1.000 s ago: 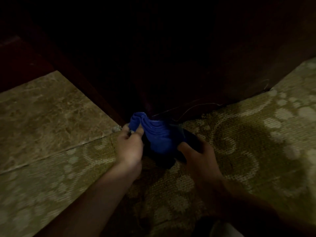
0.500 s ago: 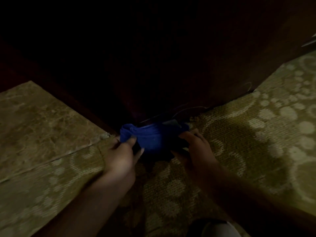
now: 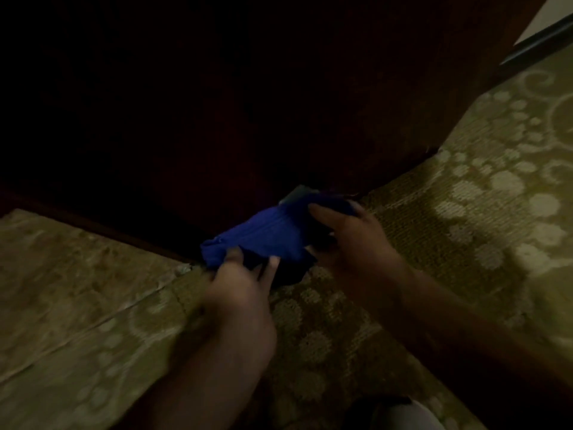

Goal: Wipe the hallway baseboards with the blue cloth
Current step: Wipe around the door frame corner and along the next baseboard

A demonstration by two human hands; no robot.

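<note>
one bunched blue cloth

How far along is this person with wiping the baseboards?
Done: nothing is visibly finished; the dark baseboard is too dim to judge. In hand: the left hand and right hand both grip the blue cloth, bunched at the corner where carpet meets wood. Left: probably the baseboard runs either side.

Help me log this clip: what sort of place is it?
Probably an indoor hallway floor, at a dark wooden wall base. Patterned carpet meets marble-like tile, and both hands hold a blue cloth there.
</note>
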